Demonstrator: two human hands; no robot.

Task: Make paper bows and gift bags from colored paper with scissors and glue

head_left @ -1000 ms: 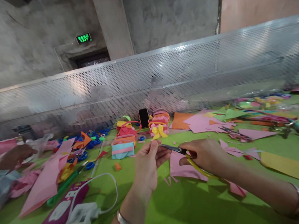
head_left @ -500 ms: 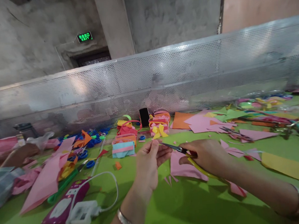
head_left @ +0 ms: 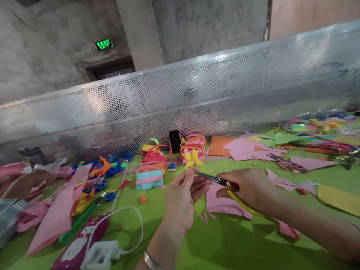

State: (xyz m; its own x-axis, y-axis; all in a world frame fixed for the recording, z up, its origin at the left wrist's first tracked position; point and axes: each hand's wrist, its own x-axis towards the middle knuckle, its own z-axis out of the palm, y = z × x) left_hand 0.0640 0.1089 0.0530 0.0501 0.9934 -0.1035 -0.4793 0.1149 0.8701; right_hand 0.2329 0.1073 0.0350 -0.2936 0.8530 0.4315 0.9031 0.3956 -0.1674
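My right hand [head_left: 249, 187] grips a pair of scissors [head_left: 242, 203] with yellow handles, its dark blades pointing left. The blade tips reach the fingertips of my left hand [head_left: 182, 197]. Thumb and forefinger of that hand are pinched together; whatever lies between them is too small to make out. Beneath the scissors a pink paper sheet [head_left: 225, 204] lies on the green table, with thin pink slivers [head_left: 203, 218] beside it. Just beyond my hands stand small folded-paper bags, one light blue with a pink band [head_left: 149, 180], another bearing a yellow bow [head_left: 193, 157].
A phone [head_left: 174, 141] leans upright against the perforated metal panel [head_left: 152, 104]. At left are a magenta power strip [head_left: 81, 246] with a white charger [head_left: 100, 255] and cable, and another person's hand [head_left: 26, 184]. Loose scissors [head_left: 286, 162] and a yellow strip [head_left: 350, 204] lie at right.
The whole view has shifted slightly. My hands and the scissors keep almost the same pose. The other person's hand at left has moved a little.
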